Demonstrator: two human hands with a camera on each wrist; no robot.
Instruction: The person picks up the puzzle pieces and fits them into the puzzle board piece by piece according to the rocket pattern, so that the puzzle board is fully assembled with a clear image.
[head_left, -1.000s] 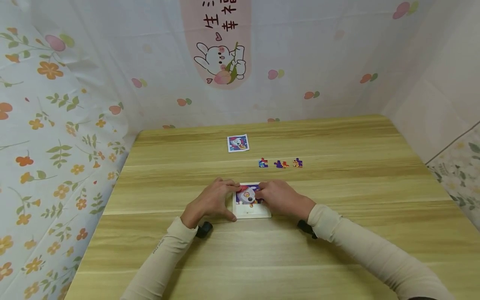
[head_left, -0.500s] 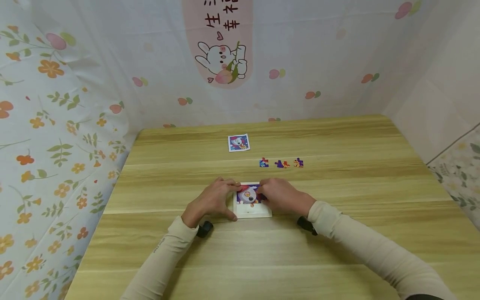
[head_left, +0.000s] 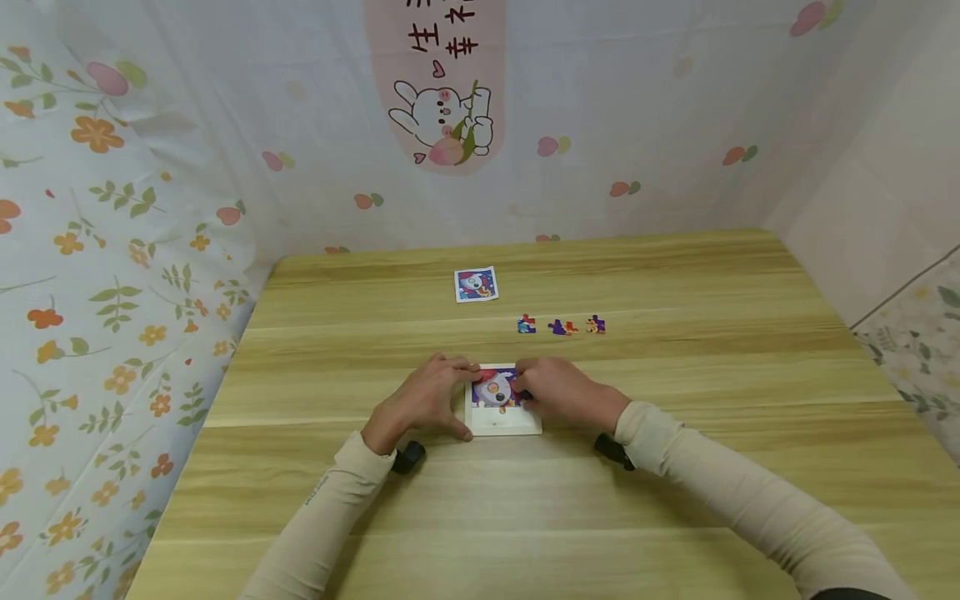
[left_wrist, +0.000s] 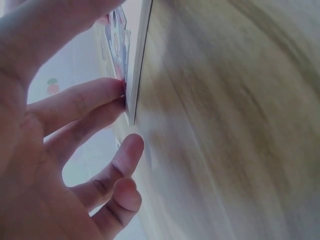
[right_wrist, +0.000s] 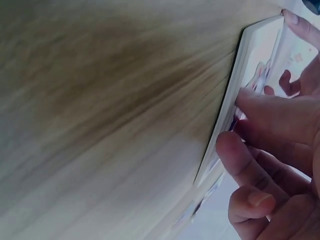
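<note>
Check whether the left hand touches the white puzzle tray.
Touching. The left wrist view shows two fingers of the left hand meeting the white puzzle tray at its edge.

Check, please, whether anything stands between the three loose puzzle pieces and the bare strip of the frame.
Yes: the right hand, at the right side of the frame, stands between the loose puzzle pieces and the bare strip.
</note>
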